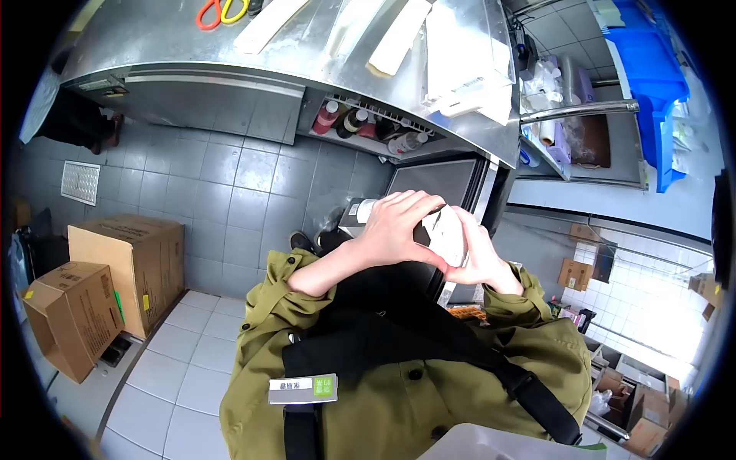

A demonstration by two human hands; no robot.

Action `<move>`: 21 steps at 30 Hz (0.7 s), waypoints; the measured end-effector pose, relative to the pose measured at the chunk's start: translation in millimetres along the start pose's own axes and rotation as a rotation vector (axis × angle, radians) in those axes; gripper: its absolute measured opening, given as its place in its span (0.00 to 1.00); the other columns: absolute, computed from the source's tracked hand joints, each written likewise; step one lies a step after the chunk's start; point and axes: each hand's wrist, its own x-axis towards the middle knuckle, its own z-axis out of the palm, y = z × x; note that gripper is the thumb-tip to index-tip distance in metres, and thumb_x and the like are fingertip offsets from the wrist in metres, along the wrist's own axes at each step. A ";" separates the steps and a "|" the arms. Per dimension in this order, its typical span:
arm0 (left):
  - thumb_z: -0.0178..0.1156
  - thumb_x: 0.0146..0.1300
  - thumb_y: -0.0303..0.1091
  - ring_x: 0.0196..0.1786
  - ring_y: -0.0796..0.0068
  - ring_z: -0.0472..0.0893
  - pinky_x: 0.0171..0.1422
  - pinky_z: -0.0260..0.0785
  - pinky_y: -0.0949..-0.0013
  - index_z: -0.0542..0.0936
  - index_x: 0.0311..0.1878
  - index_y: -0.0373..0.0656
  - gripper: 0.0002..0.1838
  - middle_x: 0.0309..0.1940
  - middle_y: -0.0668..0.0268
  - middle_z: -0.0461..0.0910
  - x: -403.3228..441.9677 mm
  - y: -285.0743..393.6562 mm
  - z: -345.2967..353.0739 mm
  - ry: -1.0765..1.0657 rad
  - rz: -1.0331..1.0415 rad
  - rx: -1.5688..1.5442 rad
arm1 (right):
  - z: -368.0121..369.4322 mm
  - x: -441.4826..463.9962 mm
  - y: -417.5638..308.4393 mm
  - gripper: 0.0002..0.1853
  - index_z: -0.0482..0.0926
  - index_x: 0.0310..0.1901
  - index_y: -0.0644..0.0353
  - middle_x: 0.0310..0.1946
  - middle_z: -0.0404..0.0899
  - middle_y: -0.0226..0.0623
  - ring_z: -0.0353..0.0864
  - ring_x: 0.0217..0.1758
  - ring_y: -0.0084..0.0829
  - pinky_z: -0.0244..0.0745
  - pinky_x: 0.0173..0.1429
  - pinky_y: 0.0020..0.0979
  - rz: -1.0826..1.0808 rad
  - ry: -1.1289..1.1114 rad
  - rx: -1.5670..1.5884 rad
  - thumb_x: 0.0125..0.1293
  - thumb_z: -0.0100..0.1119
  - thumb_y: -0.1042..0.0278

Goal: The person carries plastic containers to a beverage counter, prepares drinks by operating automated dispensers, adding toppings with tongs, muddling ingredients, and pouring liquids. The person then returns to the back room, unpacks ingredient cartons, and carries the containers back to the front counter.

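Both of my hands are closed around a black and white package [445, 237], held out in front of my chest. My left hand [392, 234] wraps over its left part, hiding much of it. My right hand [481, 253] cups its right side with bent fingers. The thumbs come close together below it. A grey and white piece [357, 212] shows beyond the left hand; I cannot tell whether it belongs to the same package. Behind the hands, a drawer or door with a dark panel [433, 184] stands out under the counter.
A steel counter [176, 46] carries scissors [208, 14] and white packets [400, 38]. Bottles [326, 117] stand in an open compartment below. Cardboard boxes [157, 257] sit on the floor to the left. Blue bins [648, 69] hang at right. Another person's legs [80, 123] show far left.
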 end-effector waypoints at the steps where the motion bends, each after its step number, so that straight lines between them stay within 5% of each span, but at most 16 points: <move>1: 0.73 0.24 0.52 0.35 0.62 0.76 0.40 0.66 0.68 0.72 0.42 0.36 0.41 0.32 0.60 0.74 5.8 2.1 -1.6 -0.007 -0.016 0.009 | -6.8 2.5 -5.3 0.44 0.57 0.56 0.65 0.46 0.69 0.50 0.74 0.46 0.49 0.71 0.47 0.37 0.031 0.007 -0.026 0.33 0.65 0.63; 12: 0.74 0.22 0.41 0.42 0.60 0.75 0.46 0.67 0.66 0.71 0.45 0.37 0.40 0.38 0.59 0.75 99.3 -15.9 -46.4 -0.031 -0.148 -0.164 | -67.0 89.1 -39.7 0.38 0.63 0.55 0.63 0.45 0.72 0.48 0.75 0.48 0.44 0.72 0.48 0.34 -0.080 0.230 -0.087 0.38 0.66 0.67; 14: 0.73 0.25 0.38 0.58 0.56 0.65 0.60 0.58 0.62 0.59 0.59 0.40 0.52 0.53 0.54 0.66 114.1 -18.5 -76.6 -0.196 -0.220 -0.189 | -83.2 110.4 -58.8 0.37 0.64 0.55 0.63 0.45 0.72 0.48 0.75 0.49 0.43 0.71 0.51 0.34 -0.048 0.229 -0.087 0.39 0.66 0.66; 17: 0.73 0.26 0.40 0.63 0.55 0.59 0.65 0.53 0.62 0.51 0.65 0.39 0.59 0.60 0.51 0.58 111.3 -73.1 -104.2 -0.185 -0.209 -0.106 | -107.3 147.2 -71.7 0.33 0.67 0.53 0.64 0.44 0.73 0.49 0.75 0.48 0.41 0.69 0.53 0.34 -0.005 0.252 -0.070 0.41 0.64 0.65; 20: 0.73 0.33 0.43 0.63 0.66 0.60 0.65 0.52 0.66 0.52 0.64 0.38 0.56 0.58 0.57 0.62 108.3 -120.3 -97.5 -0.277 -0.334 -0.601 | -133.7 189.4 -89.0 0.33 0.65 0.53 0.70 0.41 0.74 0.45 0.74 0.44 0.28 0.67 0.51 0.27 0.081 0.157 -0.042 0.41 0.63 0.69; 21: 0.73 0.35 0.41 0.61 0.72 0.61 0.64 0.52 0.69 0.53 0.63 0.36 0.53 0.55 0.60 0.64 111.1 -128.2 -94.5 -0.262 -0.375 -0.655 | -140.3 202.9 -92.7 0.29 0.69 0.49 0.67 0.38 0.76 0.47 0.77 0.42 0.35 0.70 0.47 0.31 0.067 0.151 -0.106 0.42 0.62 0.65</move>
